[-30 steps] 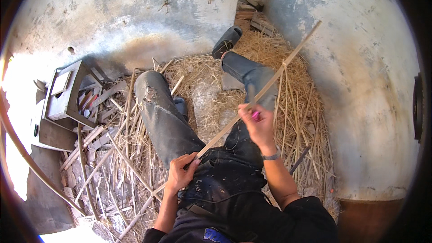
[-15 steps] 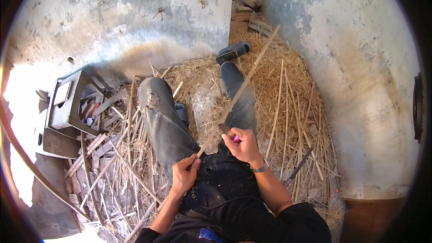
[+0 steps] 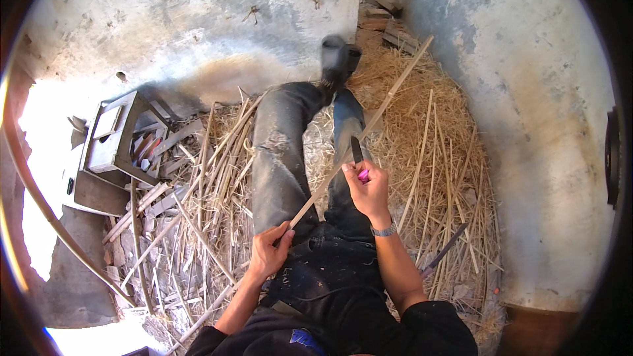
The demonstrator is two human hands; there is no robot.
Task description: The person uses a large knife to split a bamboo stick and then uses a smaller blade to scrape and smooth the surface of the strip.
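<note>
A long pale strip of split bamboo [image 3: 389, 97] slants from my lap up to the far right. Its near end is gripped in my left hand [image 3: 271, 250], fingers and thumb closed around it. My right hand [image 3: 368, 191] is closed on a knife [image 3: 357, 150] with a dark blade and a pink part showing between the fingers. The blade points away from me, close beside the strip; whether it touches cannot be told. Both my legs stretch forward, with the strip crossing over the right one.
Bamboo strips and shavings [image 3: 422, 138] cover the floor on both sides. A second dark blade [image 3: 448, 247] lies at my right. To the left stands a wooden stool-like frame [image 3: 122, 135] with scraps in it. Wood pieces [image 3: 395, 33] sit in the far corner between worn walls.
My left leg has straightened, and its foot now lies by the right one. My right hand has moved a little farther along the strip, and the blade has turned to point away from me.
</note>
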